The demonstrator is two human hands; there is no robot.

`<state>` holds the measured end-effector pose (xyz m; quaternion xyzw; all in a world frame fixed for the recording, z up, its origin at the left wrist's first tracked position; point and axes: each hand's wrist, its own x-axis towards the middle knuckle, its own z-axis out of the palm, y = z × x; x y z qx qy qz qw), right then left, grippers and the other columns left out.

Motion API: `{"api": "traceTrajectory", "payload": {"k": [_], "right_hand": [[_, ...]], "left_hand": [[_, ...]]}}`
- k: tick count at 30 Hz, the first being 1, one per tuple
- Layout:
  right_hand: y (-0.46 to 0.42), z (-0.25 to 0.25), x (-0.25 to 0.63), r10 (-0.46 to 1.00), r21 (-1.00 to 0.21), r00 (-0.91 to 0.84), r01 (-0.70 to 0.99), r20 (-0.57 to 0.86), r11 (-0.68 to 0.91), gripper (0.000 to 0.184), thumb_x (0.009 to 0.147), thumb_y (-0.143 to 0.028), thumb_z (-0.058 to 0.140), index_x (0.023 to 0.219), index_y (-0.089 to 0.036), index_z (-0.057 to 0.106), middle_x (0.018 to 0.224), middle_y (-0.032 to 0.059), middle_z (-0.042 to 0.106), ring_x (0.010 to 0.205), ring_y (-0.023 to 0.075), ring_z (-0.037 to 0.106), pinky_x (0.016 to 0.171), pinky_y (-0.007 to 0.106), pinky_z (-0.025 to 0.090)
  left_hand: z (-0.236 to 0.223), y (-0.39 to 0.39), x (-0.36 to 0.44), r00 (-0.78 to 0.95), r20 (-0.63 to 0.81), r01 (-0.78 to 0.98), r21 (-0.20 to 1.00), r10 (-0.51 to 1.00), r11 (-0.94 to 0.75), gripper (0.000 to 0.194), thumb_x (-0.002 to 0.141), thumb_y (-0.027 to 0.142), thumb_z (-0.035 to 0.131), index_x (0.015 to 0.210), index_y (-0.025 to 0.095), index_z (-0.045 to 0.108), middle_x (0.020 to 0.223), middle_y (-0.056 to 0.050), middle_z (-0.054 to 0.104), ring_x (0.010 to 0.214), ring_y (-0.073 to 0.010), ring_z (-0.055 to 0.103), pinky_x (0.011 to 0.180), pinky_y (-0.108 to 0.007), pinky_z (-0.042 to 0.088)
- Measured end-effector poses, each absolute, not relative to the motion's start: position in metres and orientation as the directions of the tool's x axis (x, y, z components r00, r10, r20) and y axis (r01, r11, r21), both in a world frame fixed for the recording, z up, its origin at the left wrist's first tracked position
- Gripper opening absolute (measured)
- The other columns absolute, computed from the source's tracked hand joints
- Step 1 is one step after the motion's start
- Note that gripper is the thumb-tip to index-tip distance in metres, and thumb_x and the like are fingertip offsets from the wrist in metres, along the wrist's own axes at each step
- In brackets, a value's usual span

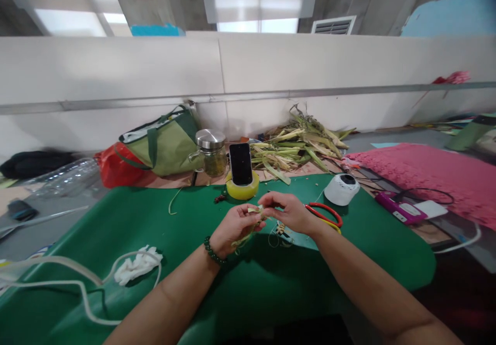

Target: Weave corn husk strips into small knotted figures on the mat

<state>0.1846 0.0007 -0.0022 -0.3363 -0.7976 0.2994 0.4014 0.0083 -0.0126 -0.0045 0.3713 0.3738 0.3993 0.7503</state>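
My left hand (236, 227), with a dark green bead bracelet (213, 250) on its wrist, is closed on a small pale green bundle of plant strips (256, 215). Loose ends of the strips trail below its fingers. My right hand (287, 210) pinches the upper side of the same bundle, fingertips close to the left ones. Both hands are held over the green mat (186, 241). Just right of them lie red-handled scissors (327, 210), partly covered by my right hand, and a light blue sheet (304, 239) with small bits and thin thread on it.
Behind the mat stand a phone (241, 163) on a yellow tape roll (242, 187), a lidded glass mug (212, 154), a green bag (166, 146) and a heap of dry husks (306, 141). A white thread spool (341, 189) stands right; white tubing (83, 288) and crumpled tissue (138, 266) lie left.
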Motion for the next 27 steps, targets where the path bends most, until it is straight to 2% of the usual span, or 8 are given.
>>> {"api": "traceTrajectory", "payload": {"k": [3,5,10,13,16,19,23,27], "right_hand": [[-0.002,-0.004,0.184,0.808,-0.775,-0.377,0.281,0.453,0.566,0.015,0.082,-0.033,0.062,0.082,-0.018,0.061,0.078,0.0033,0.067,0.069,0.0133,0.062,0.063,0.024,0.051],[-0.004,-0.007,0.182,0.801,-0.744,-0.338,0.312,0.494,0.591,0.014,0.082,-0.032,0.061,0.082,-0.018,0.062,0.079,0.0038,0.068,0.070,0.0141,0.063,0.065,0.025,0.052],[-0.009,-0.009,0.179,0.691,-0.524,-0.349,0.464,0.633,0.714,0.012,0.085,-0.026,0.056,0.081,-0.022,0.066,0.078,0.0040,0.071,0.072,0.0153,0.065,0.071,0.027,0.051],[-0.010,-0.009,0.179,0.648,-0.462,-0.368,0.478,0.667,0.747,0.015,0.087,-0.024,0.053,0.082,-0.022,0.067,0.079,0.0037,0.072,0.072,0.0148,0.066,0.070,0.026,0.051],[-0.010,-0.008,0.179,0.642,-0.461,-0.370,0.470,0.671,0.753,0.014,0.088,-0.022,0.054,0.085,-0.021,0.067,0.079,0.0036,0.071,0.072,0.0142,0.066,0.070,0.025,0.050],[-0.008,-0.009,0.180,0.660,-0.475,-0.392,0.472,0.641,0.743,0.015,0.089,-0.023,0.053,0.086,-0.021,0.067,0.080,0.0037,0.071,0.074,0.0143,0.065,0.071,0.025,0.050],[-0.006,-0.008,0.180,0.716,-0.539,-0.408,0.475,0.566,0.696,0.017,0.091,-0.025,0.049,0.085,-0.020,0.064,0.082,0.0042,0.069,0.076,0.0149,0.063,0.072,0.026,0.050],[-0.007,-0.005,0.179,0.753,-0.634,-0.393,0.408,0.527,0.657,0.016,0.090,-0.025,0.050,0.083,-0.019,0.063,0.082,0.0042,0.068,0.075,0.0144,0.062,0.069,0.025,0.049]], "left_hand": [[-0.003,-0.013,0.008,0.369,-0.215,-0.350,0.869,0.904,0.349,0.042,0.048,0.027,0.089,0.078,0.014,0.062,0.067,0.000,0.067,0.060,-0.0119,0.064,0.063,-0.023,0.048],[-0.003,-0.013,0.007,0.346,-0.174,-0.354,0.886,0.922,0.300,0.044,0.051,0.028,0.087,0.086,0.015,0.063,0.070,-0.001,0.068,0.063,-0.0133,0.066,0.064,-0.024,0.048],[-0.005,-0.013,0.005,0.331,-0.095,-0.317,0.926,0.939,0.206,0.037,0.055,0.032,0.085,0.078,0.015,0.062,0.068,0.000,0.068,0.061,-0.0125,0.065,0.068,-0.028,0.051],[-0.004,-0.014,0.005,0.333,-0.092,-0.297,0.934,0.939,0.197,0.039,0.055,0.034,0.085,0.077,0.016,0.059,0.070,-0.001,0.069,0.063,-0.0135,0.066,0.068,-0.028,0.052],[-0.003,-0.015,0.006,0.319,-0.097,-0.259,0.948,0.943,0.185,0.042,0.055,0.037,0.085,0.078,0.016,0.056,0.069,-0.001,0.068,0.062,-0.0145,0.066,0.062,-0.025,0.050],[-0.003,-0.015,0.007,0.298,-0.083,-0.247,0.956,0.951,0.161,0.044,0.055,0.037,0.085,0.079,0.017,0.054,0.067,0.000,0.067,0.062,-0.0146,0.066,0.062,-0.026,0.051],[-0.002,-0.016,0.008,0.289,-0.051,-0.247,0.961,0.956,0.126,0.042,0.054,0.035,0.085,0.077,0.017,0.054,0.064,0.001,0.066,0.062,-0.0143,0.066,0.067,-0.028,0.052],[0.000,-0.017,0.008,0.271,-0.037,-0.228,0.968,0.962,0.102,0.039,0.054,0.032,0.085,0.074,0.017,0.055,0.062,0.002,0.065,0.062,-0.0146,0.066,0.066,-0.028,0.053]]}}
